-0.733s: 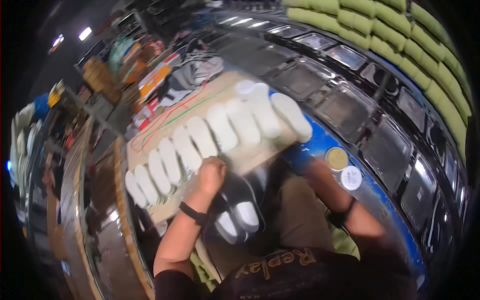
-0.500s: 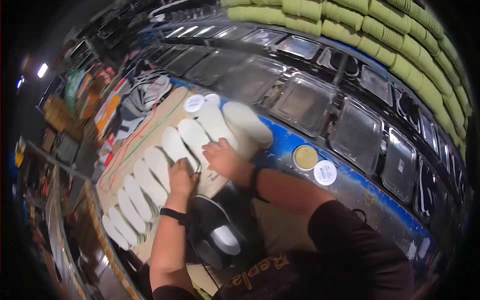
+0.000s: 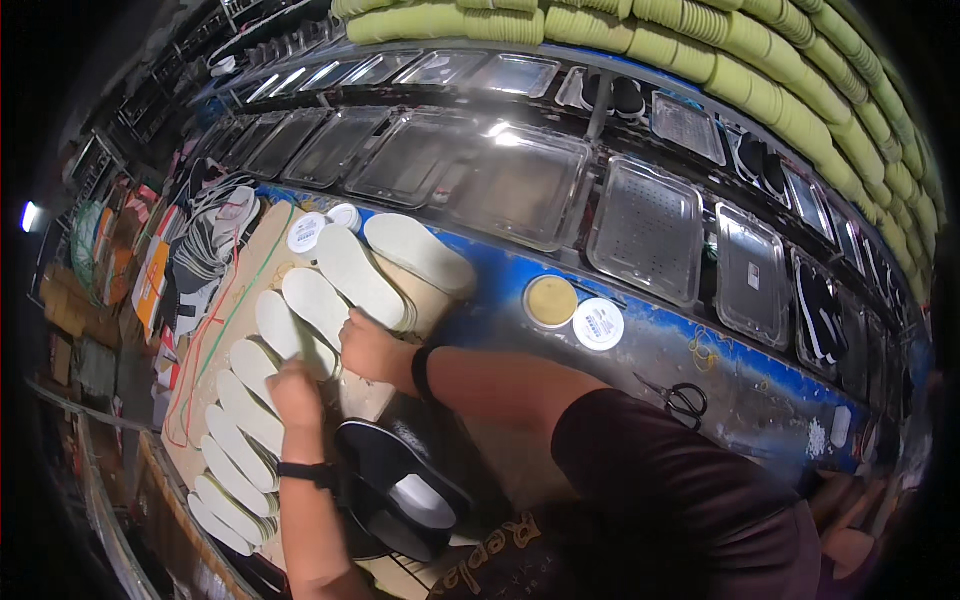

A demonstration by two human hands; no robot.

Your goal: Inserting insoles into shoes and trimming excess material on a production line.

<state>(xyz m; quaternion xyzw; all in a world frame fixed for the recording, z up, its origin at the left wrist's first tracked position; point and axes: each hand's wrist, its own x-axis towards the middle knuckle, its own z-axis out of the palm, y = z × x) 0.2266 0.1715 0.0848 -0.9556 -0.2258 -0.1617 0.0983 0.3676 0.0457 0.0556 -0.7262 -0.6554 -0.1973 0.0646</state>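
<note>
White insoles (image 3: 247, 408) lie in a slanting row of overlapping small stacks on a tan board (image 3: 226, 328). My left hand (image 3: 297, 396) is closed at the lower end of an insole midway along the row. Just right of it, my right hand (image 3: 372, 348) has its fingers curled around the near end of another insole (image 3: 317, 302). The fingertips of both hands are partly hidden. Beyond the right hand lie a long insole (image 3: 358, 272) and a separate one (image 3: 415, 250). Below my hands is a black shoe-like item (image 3: 405, 465) with a white patch.
A yellow-topped tin (image 3: 551, 301), a white round lid (image 3: 598, 323) and black-handled scissors (image 3: 684, 402) lie on the blue-edged table. White round containers (image 3: 307, 232) stand past the insoles. Metal trays (image 3: 647, 228) line the rack behind, under stacked green rolls (image 3: 610, 38). Cords (image 3: 212, 322) cross the board.
The view has shifted, so the scene sits further left. My right hand's fingers, spread over the insoles before, are now curled at an insole's near end. The scissors show more fully.
</note>
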